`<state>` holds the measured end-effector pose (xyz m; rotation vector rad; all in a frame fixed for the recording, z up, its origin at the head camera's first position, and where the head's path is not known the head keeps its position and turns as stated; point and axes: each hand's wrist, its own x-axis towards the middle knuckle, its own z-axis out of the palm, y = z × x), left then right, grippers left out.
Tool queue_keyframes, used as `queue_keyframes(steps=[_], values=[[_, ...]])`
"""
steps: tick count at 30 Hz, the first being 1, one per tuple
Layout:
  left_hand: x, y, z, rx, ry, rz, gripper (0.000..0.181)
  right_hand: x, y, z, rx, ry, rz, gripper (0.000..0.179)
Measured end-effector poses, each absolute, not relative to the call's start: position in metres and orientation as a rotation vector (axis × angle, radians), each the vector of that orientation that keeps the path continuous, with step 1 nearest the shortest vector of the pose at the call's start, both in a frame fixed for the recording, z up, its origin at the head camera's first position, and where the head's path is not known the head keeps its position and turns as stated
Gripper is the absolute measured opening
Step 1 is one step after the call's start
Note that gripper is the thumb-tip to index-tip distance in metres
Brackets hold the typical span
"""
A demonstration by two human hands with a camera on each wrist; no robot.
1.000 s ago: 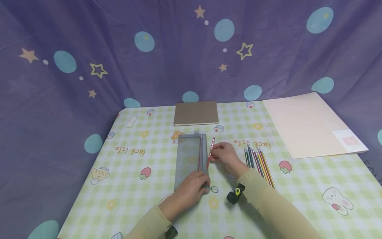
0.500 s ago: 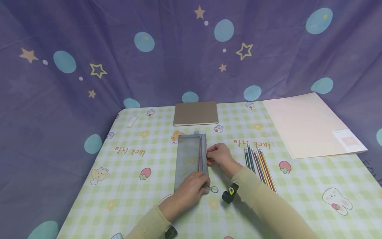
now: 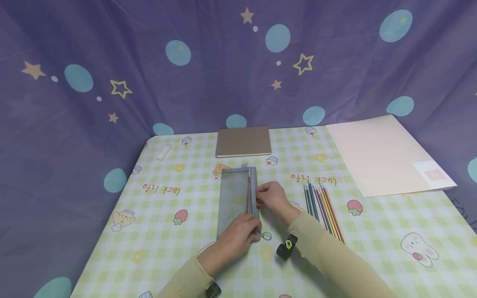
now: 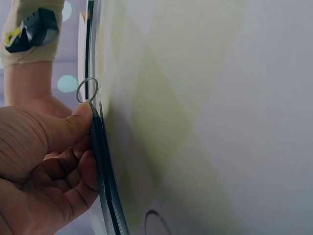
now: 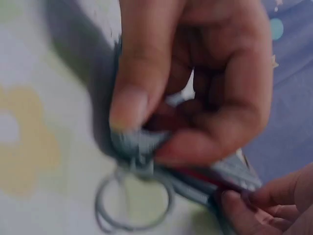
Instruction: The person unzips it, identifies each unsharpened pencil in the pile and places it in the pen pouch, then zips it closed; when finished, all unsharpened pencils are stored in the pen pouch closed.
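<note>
A grey see-through zip pencil case (image 3: 232,196) lies lengthwise on the table, with red pencils (image 3: 249,186) showing along its right side. My left hand (image 3: 238,234) pinches the near corner of the case between thumb and fingers, just beside the zip's metal ring (image 5: 134,203). Fingers of my right hand (image 3: 273,198) are curled in a pinch at the right, zipped edge. In the right wrist view a dark red strip of pencil runs along the zip opening up to these fingertips. To the right, several coloured pencils (image 3: 324,209) lie loosely side by side, partly behind the right forearm.
A brown notebook (image 3: 243,142) lies beyond the case. At the back left is a white eraser (image 3: 163,152). A large cream folder (image 3: 389,159) covers the right back of the checked table (image 3: 156,223). A purple curtain (image 3: 208,91) hangs behind.
A red patterned pencil in my right hand has moved left and gone in behind the case's zipped edge. My left hand stays at the near corner.
</note>
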<state>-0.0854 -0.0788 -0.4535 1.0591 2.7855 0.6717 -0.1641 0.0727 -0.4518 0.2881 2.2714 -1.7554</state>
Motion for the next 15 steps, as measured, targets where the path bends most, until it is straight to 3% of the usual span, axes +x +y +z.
queue_keyframes(steps=[6,15], values=[[-0.085,-0.078,-0.453,1.055,2.783,0.68,0.015,-0.151,0.07,-0.446,0.221,2.211,-1.79,0.029],[-0.085,-0.078,-0.454,1.037,2.782,0.691,0.014,-0.14,0.073,-0.442,0.186,2.028,-1.93,0.033]])
